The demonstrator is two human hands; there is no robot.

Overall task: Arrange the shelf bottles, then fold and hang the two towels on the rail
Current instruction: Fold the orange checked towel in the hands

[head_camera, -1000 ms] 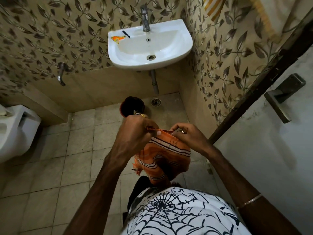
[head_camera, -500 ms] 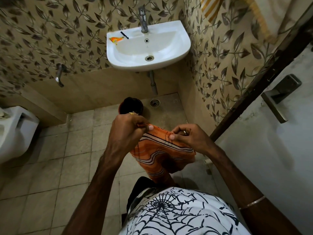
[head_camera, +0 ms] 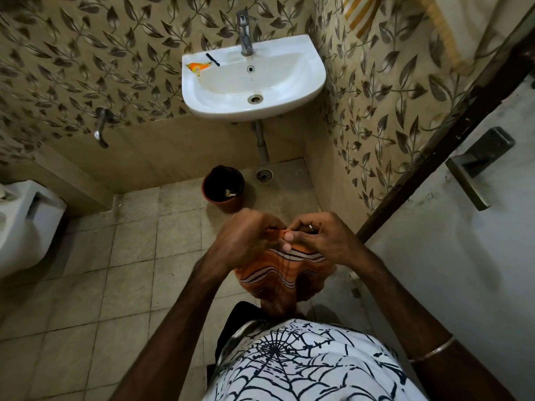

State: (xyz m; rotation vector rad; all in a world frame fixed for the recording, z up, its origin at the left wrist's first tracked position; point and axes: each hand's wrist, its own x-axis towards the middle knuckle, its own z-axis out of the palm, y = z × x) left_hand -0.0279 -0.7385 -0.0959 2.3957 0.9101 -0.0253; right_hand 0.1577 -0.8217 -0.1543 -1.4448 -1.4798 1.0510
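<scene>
- Hands closer than half a second ago: left hand (head_camera: 246, 238) and right hand (head_camera: 321, 237) pinching orange towel (head_camera: 285, 273) corners together.
- Fold closing; hanging comes next.

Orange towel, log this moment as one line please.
step: folding | orange striped towel: hanging folded, top corners together | left hand: pinching | right hand: pinching | rail: not in view

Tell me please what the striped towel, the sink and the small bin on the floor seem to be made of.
Striped towel: thin woven cloth, probably cotton; it hangs in soft folds from both hands.
Sink: glazed white ceramic, judging by its smooth glossy surface.
Bin: brown, matte outside, likely plastic, though clay cannot be ruled out; its inside looks black.
</scene>
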